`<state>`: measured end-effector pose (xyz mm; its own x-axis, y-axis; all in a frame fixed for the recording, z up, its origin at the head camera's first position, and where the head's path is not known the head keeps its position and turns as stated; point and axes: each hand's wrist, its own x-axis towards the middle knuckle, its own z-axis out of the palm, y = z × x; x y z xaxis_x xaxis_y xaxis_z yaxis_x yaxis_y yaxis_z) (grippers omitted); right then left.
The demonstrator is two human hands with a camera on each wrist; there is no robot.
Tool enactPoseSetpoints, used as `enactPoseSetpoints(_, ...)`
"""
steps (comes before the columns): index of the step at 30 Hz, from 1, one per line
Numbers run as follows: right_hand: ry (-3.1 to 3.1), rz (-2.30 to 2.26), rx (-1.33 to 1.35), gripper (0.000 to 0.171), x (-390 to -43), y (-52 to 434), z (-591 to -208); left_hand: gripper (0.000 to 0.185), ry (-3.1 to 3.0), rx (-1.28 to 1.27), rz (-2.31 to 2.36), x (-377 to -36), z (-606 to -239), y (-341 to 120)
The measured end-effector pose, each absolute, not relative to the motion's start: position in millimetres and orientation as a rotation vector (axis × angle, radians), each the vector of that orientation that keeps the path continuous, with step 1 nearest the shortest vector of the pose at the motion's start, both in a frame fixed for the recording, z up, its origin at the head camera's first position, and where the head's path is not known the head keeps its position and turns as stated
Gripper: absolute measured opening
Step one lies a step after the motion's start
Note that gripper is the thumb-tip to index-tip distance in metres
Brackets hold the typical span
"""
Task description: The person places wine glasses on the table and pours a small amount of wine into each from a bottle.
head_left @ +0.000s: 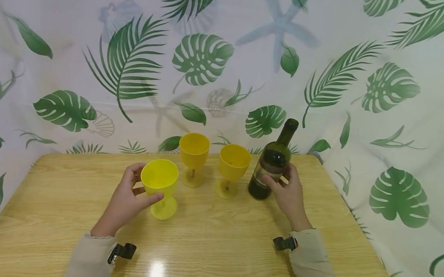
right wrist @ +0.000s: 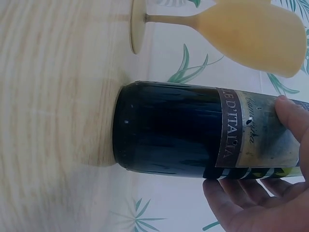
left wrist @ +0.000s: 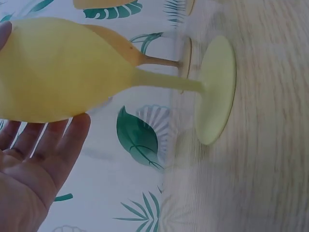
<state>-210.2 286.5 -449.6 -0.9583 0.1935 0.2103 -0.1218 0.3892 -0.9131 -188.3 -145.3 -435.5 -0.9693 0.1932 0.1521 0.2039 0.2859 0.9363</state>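
Three yellow plastic goblets and a dark green wine bottle (head_left: 273,158) stand on a wooden table (head_left: 212,247). My left hand (head_left: 146,183) holds the bowl of the nearest goblet (head_left: 161,177), thumb in front and fingers behind. The goblet's foot rests on the table. In the left wrist view the fingers (left wrist: 53,145) lie under the bowl (left wrist: 58,72). My right hand (head_left: 280,176) grips the bottle at its label. In the right wrist view the thumb (right wrist: 292,113) and fingers (right wrist: 241,193) wrap the bottle (right wrist: 169,130). The bottle leans slightly, with its base on the table.
A second goblet (head_left: 194,150) stands behind the held one. A third goblet (head_left: 233,161) is just left of the bottle. A leaf-print sheet (head_left: 217,51) hangs behind and to the right of the table. The table's right edge (head_left: 346,215) is near my right hand.
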Motion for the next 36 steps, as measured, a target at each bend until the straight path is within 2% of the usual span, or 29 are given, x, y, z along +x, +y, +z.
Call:
enactPoseSetpoints(17, -2.398, 1.572, -0.077, 0.079, -209, 289, -448, 0.080, -2.493, -0.787, -1.905, -178, -439, -114)
enactPoseSetpoints(27, -2.452, 1.557, -0.070, 0.085, -210, 292, -446, 0.084, -2.478, -0.879, -1.949, -173, -441, -99)
enactPoseSetpoints(36, -2.414, 1.581, 0.007, 0.092, -211, 290, -447, 0.098, -2.487, -0.858, -1.838, -167, -433, -93)
